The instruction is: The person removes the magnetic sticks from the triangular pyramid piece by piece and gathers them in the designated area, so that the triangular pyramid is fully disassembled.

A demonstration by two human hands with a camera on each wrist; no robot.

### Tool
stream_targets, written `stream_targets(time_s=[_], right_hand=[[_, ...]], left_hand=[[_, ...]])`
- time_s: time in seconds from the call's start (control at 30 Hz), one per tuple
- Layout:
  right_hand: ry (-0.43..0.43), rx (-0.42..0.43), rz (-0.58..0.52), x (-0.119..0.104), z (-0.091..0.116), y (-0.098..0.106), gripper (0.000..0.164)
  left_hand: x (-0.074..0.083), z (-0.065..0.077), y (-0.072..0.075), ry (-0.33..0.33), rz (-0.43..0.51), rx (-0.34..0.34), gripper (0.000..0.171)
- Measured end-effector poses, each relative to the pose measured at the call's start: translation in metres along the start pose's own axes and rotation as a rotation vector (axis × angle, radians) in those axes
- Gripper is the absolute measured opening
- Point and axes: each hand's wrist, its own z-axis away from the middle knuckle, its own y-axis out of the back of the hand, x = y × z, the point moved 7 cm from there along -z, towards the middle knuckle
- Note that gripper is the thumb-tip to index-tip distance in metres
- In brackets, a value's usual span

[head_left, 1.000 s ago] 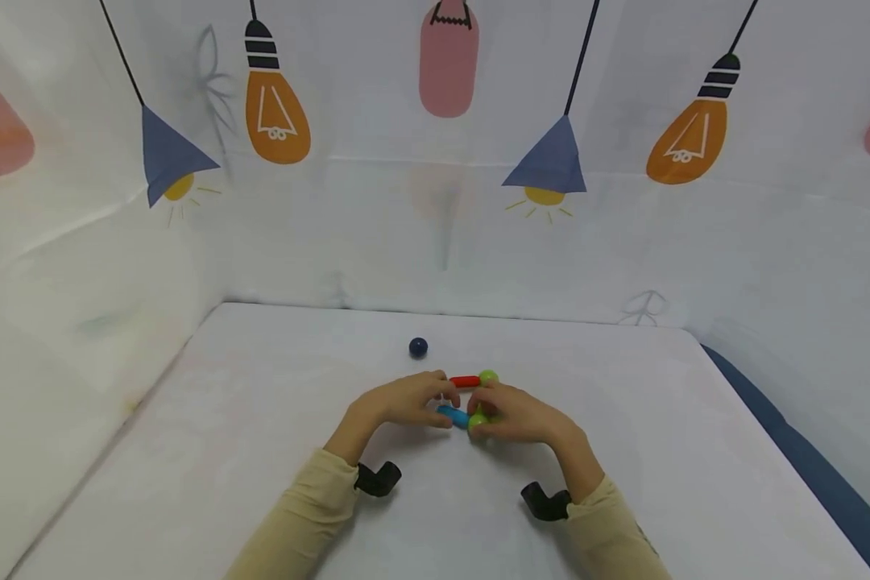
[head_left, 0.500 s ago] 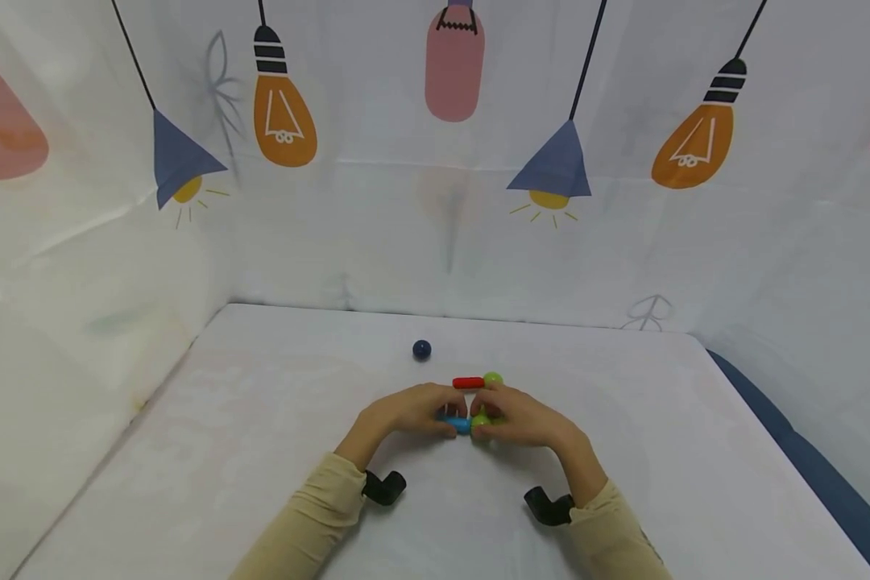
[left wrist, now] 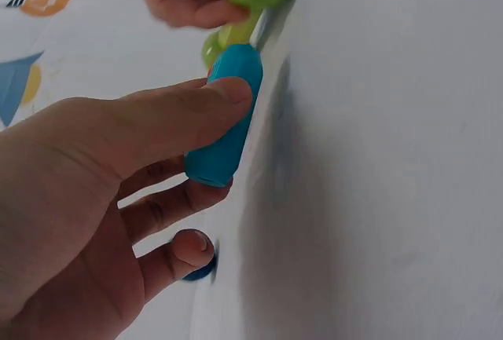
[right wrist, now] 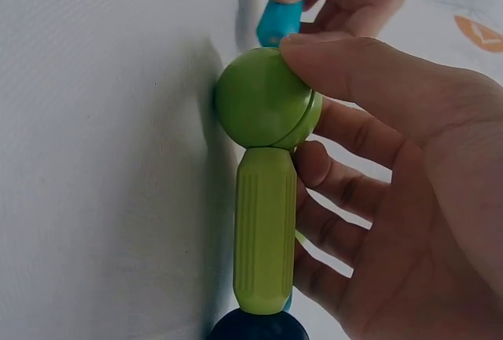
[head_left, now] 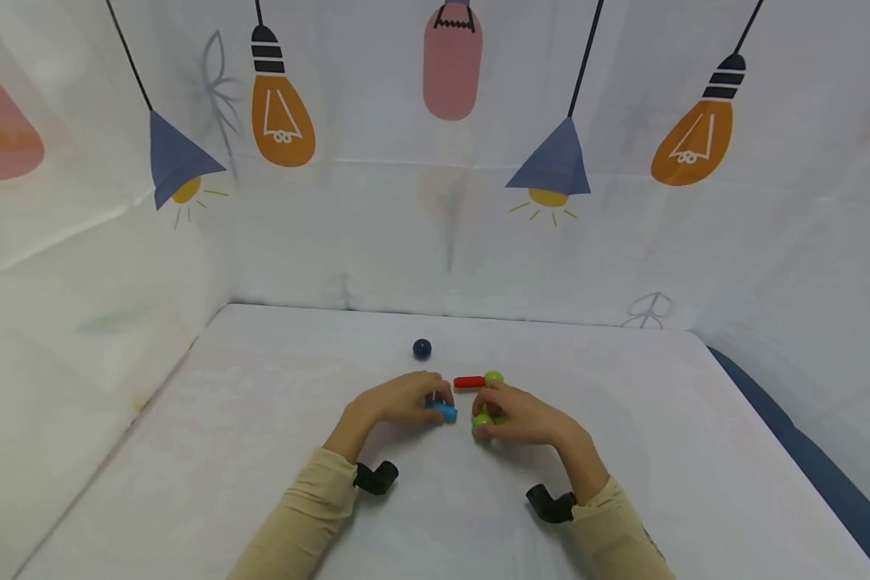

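Note:
My left hand pinches a blue rod between thumb and fingers, just above the white table. To its right, my right hand grips a green ball with the thumb on top and fingers behind. Joined to that ball is a ribbed yellow-green rod, whose other end meets a dark blue ball. A short gap separates the blue rod from the gripped ball in the head view. Behind the hands, a red rod meets another green ball.
A loose dark blue ball lies farther back on the white tabletop. A white sheet printed with lamps hangs behind and on the left. Black curved pieces are worn at both wrists.
Half a second ago the blue rod's end was against the gripped green ball. Since then my left hand has drawn it away to the left. My right hand has hardly moved.

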Motion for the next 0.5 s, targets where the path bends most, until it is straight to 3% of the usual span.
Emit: stream_targets(time_s=[0.3,0.5], right_hand=[[0.014,0.036,0.026,-0.007,0.003,0.001,0.015],[0.001,0.051,0.056,-0.006,0.003,0.0,0.012]], left_hand=[[-0.049,0.032,0.031,0.17,0.074,0.138,0.017],[-0.07,0.049,0.046,0.166,0.022,0.235,0.019]])
